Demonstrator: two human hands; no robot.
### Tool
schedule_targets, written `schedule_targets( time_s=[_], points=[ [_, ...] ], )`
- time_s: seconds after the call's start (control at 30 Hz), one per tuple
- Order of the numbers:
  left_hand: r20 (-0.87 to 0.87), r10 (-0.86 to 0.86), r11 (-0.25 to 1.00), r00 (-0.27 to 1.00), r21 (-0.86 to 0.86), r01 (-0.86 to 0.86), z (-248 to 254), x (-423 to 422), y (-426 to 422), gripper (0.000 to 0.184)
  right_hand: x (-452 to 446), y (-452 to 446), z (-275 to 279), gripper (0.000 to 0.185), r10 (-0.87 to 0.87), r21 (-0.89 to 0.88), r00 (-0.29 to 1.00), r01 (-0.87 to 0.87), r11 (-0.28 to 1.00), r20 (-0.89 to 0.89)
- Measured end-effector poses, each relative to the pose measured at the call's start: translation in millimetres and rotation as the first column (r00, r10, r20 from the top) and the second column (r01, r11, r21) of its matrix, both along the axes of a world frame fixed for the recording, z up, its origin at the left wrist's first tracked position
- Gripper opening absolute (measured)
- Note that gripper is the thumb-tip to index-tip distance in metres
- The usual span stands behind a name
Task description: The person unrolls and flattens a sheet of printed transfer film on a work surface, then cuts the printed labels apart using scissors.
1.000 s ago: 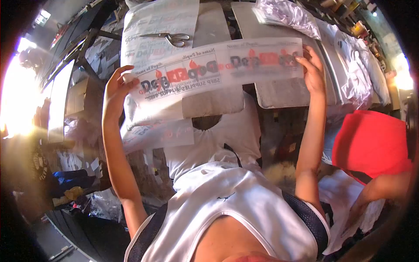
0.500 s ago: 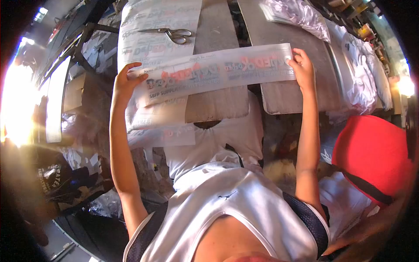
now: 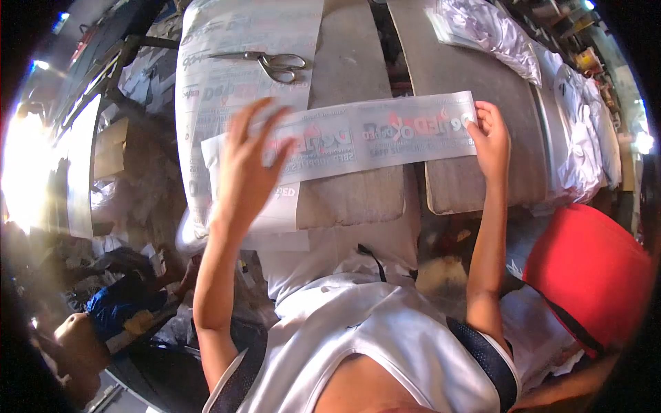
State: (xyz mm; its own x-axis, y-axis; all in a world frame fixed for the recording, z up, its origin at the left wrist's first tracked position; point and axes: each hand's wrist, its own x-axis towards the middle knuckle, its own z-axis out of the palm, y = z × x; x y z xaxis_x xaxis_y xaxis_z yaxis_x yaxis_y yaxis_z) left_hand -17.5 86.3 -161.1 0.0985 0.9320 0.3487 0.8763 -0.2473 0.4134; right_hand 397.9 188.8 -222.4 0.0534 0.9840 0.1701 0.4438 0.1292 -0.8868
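A long translucent printed strip [image 3: 392, 134] with red and dark lettering lies across two grey boards. My right hand [image 3: 491, 138] pinches its right end between thumb and fingers. Over the strip's left part, my left hand [image 3: 251, 162] is spread and somewhat blurred, its fingers apart. Beneath it, a larger printed sheet [image 3: 213, 89] covers the left board. Metal scissors [image 3: 275, 65] rest on that sheet, above my left hand, with their blades pointing left.
Shiny white bundles lie on the right board [image 3: 482, 69] and beyond it. A person in a red cap [image 3: 589, 272] is close by at the lower right. Cardboard [image 3: 113, 148] and scattered scraps are at the left. A dark gap separates the boards.
My left hand has let go of the strip's left end and moved right over it. The strip has come down nearer the boards, with my right hand still at its right end.
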Motion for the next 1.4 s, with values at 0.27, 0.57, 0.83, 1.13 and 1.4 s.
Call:
schedule_targets(
  time_s=[0.27,0.57,0.83,1.13,1.4],
  points=[
    [-0.062,-0.308,0.943,0.949,-0.151,0.296,-41,28,20,0.054,0,0,8,0.041,0.018,-0.064,0.998,-0.022,0.998,-0.061],
    [0.005,-0.262,0.951,0.965,-0.167,0.259,-35,32,12,0.049,3,4,11,0.041,0.036,-0.108,0.996,-0.044,0.993,-0.076],
    [0.063,-0.268,0.949,0.961,-0.158,0.275,-36,30,15,0.047,-10,-1,18,0.038,-0.025,0.013,0.976,0.023,1.000,0.214],
    [0.112,-0.278,0.949,0.954,-0.120,0.291,-50,24,11,0.051,-209,70,52,0.015,0.399,0.325,0.830,-0.529,0.784,0.389],
    [0.210,-0.319,0.942,0.924,-0.037,0.334,-62,21,10,0.046,-321,110,16,0.029,0.327,0.093,0.453,-0.688,0.719,0.830]
  ],
)
